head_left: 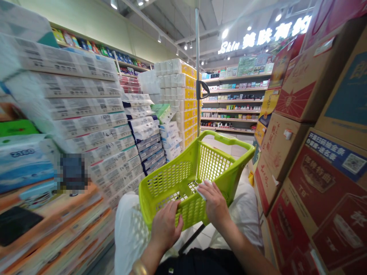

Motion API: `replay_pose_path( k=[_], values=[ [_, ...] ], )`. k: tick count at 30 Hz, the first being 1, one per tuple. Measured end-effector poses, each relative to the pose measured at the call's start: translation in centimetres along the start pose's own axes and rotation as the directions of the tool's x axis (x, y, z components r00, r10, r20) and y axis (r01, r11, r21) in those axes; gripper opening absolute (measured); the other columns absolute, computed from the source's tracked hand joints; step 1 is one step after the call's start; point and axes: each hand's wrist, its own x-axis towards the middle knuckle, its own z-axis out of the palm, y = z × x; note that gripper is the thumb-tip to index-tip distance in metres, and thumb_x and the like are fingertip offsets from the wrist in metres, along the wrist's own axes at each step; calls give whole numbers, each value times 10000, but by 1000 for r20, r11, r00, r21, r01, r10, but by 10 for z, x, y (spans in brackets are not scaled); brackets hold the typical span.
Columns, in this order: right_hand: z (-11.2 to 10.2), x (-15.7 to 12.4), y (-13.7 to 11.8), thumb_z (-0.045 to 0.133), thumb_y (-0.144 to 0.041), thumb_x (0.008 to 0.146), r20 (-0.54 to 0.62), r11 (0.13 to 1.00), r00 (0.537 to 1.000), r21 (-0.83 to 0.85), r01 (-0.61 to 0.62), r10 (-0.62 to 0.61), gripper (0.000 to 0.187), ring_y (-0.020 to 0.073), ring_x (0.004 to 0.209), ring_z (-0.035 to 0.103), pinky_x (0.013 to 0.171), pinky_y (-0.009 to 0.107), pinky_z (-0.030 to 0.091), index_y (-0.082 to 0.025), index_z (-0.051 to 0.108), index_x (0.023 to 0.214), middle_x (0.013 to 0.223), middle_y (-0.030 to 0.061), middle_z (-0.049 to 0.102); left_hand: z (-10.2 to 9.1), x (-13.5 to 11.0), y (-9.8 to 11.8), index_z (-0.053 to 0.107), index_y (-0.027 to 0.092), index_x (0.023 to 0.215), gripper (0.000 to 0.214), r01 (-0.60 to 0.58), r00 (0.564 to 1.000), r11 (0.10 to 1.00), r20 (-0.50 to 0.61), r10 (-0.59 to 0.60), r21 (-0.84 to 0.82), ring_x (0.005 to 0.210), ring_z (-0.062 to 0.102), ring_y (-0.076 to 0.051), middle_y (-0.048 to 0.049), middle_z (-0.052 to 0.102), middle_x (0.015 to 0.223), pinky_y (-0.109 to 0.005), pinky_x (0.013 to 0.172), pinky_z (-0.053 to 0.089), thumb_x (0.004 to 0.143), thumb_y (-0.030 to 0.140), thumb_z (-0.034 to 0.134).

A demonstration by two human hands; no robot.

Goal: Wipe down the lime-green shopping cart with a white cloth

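Observation:
A lime-green plastic mesh shopping basket (183,179) stands right in front of me, its far rim tilted up. My left hand (165,225) curls over the basket's near wall. My right hand (213,202) rests on the near rim, with a small white paper-like item (204,190) pressed under its fingers. What the white item is, I cannot tell. A gold-coloured bangle (139,268) circles my left wrist. Below the hands, white cloth (129,236) bulges on both sides of the basket.
Stacks of wrapped tissue packs (86,110) tower on my left, and printed cardboard cartons (298,88) wall off my right. Ahead stand a metal pole (197,68), yellow-and-white packaged rolls (179,91) and store shelves (232,103) along a tiled aisle.

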Motion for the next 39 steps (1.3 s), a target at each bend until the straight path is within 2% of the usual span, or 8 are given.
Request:
replay_pose_path(
  k=[3, 8, 14, 17, 22, 30, 36, 39],
  values=[
    [3, 4, 0, 389, 45, 779, -4, 999, 999, -13, -36, 36, 554, 215, 1247, 598, 1140, 466, 380, -225, 709, 1140, 1186, 57, 727, -3, 2, -5, 545, 213, 1110, 316, 36, 999, 999, 36, -36, -13, 889, 668, -211, -46, 696, 972, -328, 777, 536, 796, 185, 522],
    [12, 3, -12, 432, 23, 804, 66, 999, 997, 23, 47, -48, 506, 202, 1224, 614, 1138, 428, 385, -242, 702, 1140, 1187, 39, 728, -3, 2, -11, 553, 207, 1064, 265, 47, 997, 999, 59, -48, 12, 838, 663, -213, -46, 690, 926, -334, 738, 529, 803, 195, 512],
    [-8, 10, 16, 393, 72, 752, -26, 996, 998, -68, -52, 50, 556, 212, 1230, 611, 1148, 449, 359, -213, 711, 1109, 1188, 58, 726, -5, 2, -12, 572, 211, 1029, 209, 49, 998, 998, 30, -50, 41, 809, 649, -210, -46, 686, 894, -340, 733, 512, 837, 235, 492],
    [-5, 8, 14, 405, 63, 766, -19, 998, 999, -55, -31, 30, 541, 221, 1229, 612, 1138, 457, 374, -215, 709, 1117, 1179, 62, 729, -3, 5, -4, 575, 187, 1114, 292, 39, 999, 994, -33, -35, 104, 894, 641, -244, -78, 691, 961, -403, 839, 496, 836, 253, 512],
    [11, 0, -5, 424, 21, 821, 22, 997, 997, -5, 77, -77, 499, 211, 1231, 612, 1126, 436, 401, -231, 696, 1154, 1183, 53, 728, 8, 16, 18, 415, 142, 1387, 595, -59, 996, 997, -57, 62, 54, 1145, 580, -285, -141, 639, 1232, -459, 1005, 428, 803, 216, 506],
    [-16, 14, 31, 360, 73, 747, -77, 991, 995, -109, -77, 69, 572, 236, 1243, 600, 1142, 495, 360, -196, 713, 1108, 1185, 64, 726, 20, 21, 27, 432, 155, 1350, 604, -41, 999, 999, 31, 42, -24, 1083, 601, -267, -114, 656, 1182, -466, 1010, 404, 753, 168, 520],
    [-8, 10, 16, 369, 65, 774, -28, 997, 1000, -75, -16, 14, 556, 225, 1243, 599, 1136, 476, 373, -209, 707, 1121, 1189, 49, 724, 16, 21, 18, 452, 170, 1314, 573, -50, 998, 997, 29, 52, -66, 1073, 609, -253, -104, 658, 1155, -445, 1006, 397, 745, 142, 508],
    [-12, 11, 22, 378, 66, 764, -64, 996, 997, -78, -39, 34, 573, 214, 1252, 592, 1157, 471, 347, -226, 704, 1133, 1182, 43, 728, 15, 21, 15, 445, 180, 1321, 581, -54, 998, 996, 14, 55, -69, 1070, 610, -248, -96, 661, 1157, -434, 1010, 393, 745, 137, 504]
  ],
)
